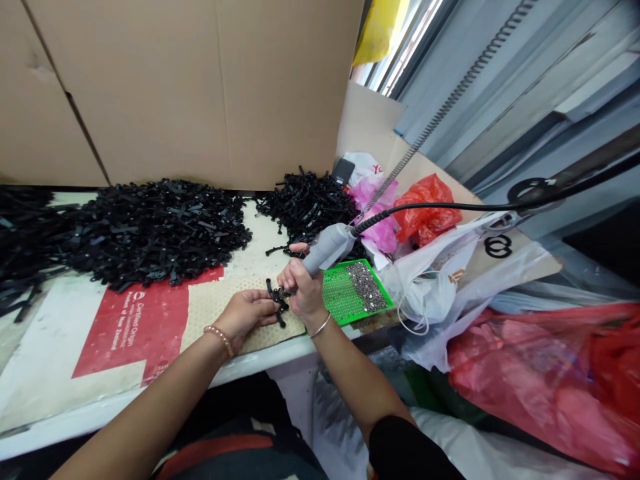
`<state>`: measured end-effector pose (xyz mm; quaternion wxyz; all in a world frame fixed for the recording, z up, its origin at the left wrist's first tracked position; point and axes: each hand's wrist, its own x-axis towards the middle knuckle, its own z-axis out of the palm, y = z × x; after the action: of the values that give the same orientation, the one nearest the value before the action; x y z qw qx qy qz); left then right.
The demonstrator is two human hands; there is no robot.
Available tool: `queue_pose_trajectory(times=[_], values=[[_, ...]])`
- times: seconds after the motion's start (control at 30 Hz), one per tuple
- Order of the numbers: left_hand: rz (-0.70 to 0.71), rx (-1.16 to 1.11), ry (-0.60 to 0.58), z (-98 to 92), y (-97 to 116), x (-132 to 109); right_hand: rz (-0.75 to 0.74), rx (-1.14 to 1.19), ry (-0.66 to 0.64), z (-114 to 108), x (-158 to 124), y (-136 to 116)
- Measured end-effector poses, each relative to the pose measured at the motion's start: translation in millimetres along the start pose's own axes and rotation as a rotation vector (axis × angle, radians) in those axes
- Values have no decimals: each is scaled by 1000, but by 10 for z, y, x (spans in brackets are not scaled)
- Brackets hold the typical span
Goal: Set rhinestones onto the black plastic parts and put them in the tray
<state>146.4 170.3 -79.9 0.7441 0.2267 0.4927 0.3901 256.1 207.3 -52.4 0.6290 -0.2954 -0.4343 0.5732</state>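
My right hand (301, 287) is wrapped round a grey electric screwdriver (327, 247), its tip pointing down at a small black plastic part (277, 301). My left hand (247, 313) pinches that black part on a beige mat (215, 307) at the table's front edge. A black cable and a coiled spring lead from the screwdriver up to the right. Just right of my right hand lies a green tray (340, 297) with a heap of small silver screws (367, 283).
Large piles of black plastic parts (155, 230) cover the back left of the table; a smaller pile (307, 203) lies behind the hands. A cardboard wall (190, 87) stands at the back. Pink, red and white plastic bags (430, 267) crowd the right side.
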Motion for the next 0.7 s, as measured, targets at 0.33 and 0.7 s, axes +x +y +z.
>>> queue_pose_trajectory(times=[0.33,0.7], values=[[-24,-4,54,63,53,-35,10,-27,-212,-64,24,30],[-50,4,78,141,102,-31,134,-102,-100,-49,-1,-242]])
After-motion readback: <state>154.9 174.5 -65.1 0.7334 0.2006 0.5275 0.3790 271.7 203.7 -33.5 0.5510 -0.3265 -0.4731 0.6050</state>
